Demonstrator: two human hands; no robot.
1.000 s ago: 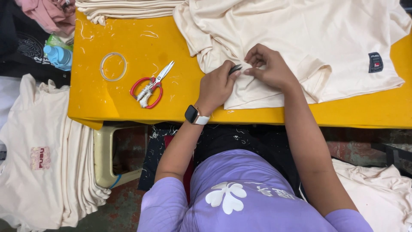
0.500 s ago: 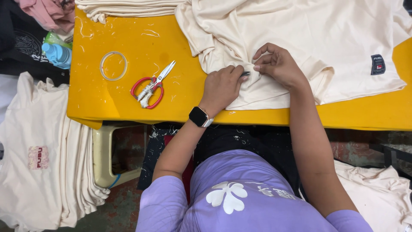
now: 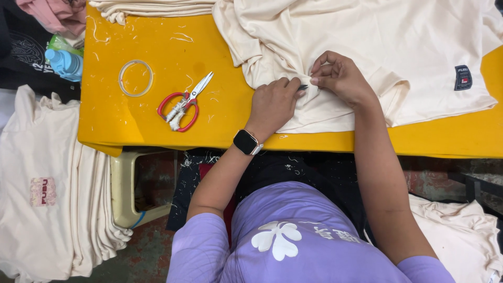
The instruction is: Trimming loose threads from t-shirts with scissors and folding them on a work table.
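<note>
A cream T-shirt (image 3: 367, 42) lies crumpled on the yellow table (image 3: 141, 120). My left hand (image 3: 272, 102), with a black smartwatch on the wrist, rests on the shirt's near edge and grips a small dark tool whose tip shows between the hands. My right hand (image 3: 338, 78) pinches a fold of the same shirt just beside that tip. Both hands meet at the fabric. Red-handled scissors (image 3: 181, 107) lie on the table to the left of my left hand, untouched.
A clear tape ring (image 3: 135, 78) lies left of the scissors. Folded cream garments (image 3: 152, 8) sit at the table's far edge. A stack of cream shirts (image 3: 47, 183) lies lower left, another cream pile (image 3: 456, 230) lower right. A blue bottle (image 3: 63, 63) stands at the left.
The hands have shifted slightly along the shirt's fold, right hand re-pinching the fabric. Scissors and tape ring have not moved.
</note>
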